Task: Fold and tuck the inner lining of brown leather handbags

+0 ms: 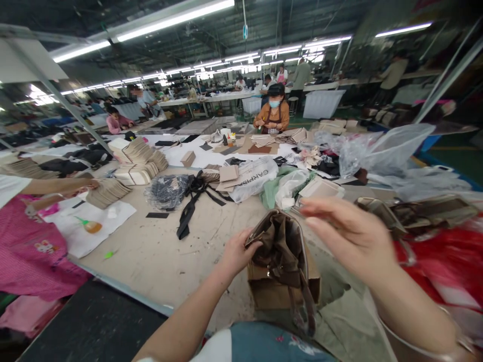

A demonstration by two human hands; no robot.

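Note:
A brown handbag (277,246) with its mouth open and crumpled lining showing rests against a cardboard box (264,291) near the table's front edge. My left hand (241,251) grips the bag's left rim, thumb on the inside and fingers behind the edge. To the right of the bag, my right hand (350,234) is raised, its fingers stretched forward and apart from the bag, slightly blurred. Nothing shows in it. A brown strap (309,306) hangs down from the bag's right side.
Stacks of beige pieces (138,158), a black plastic-wrapped bundle (168,191), black straps (186,216) and a printed plastic bag (256,176) lie across the table. More bags on red plastic (445,256) are at right. A co-worker's hand (88,185) touches a stack at left.

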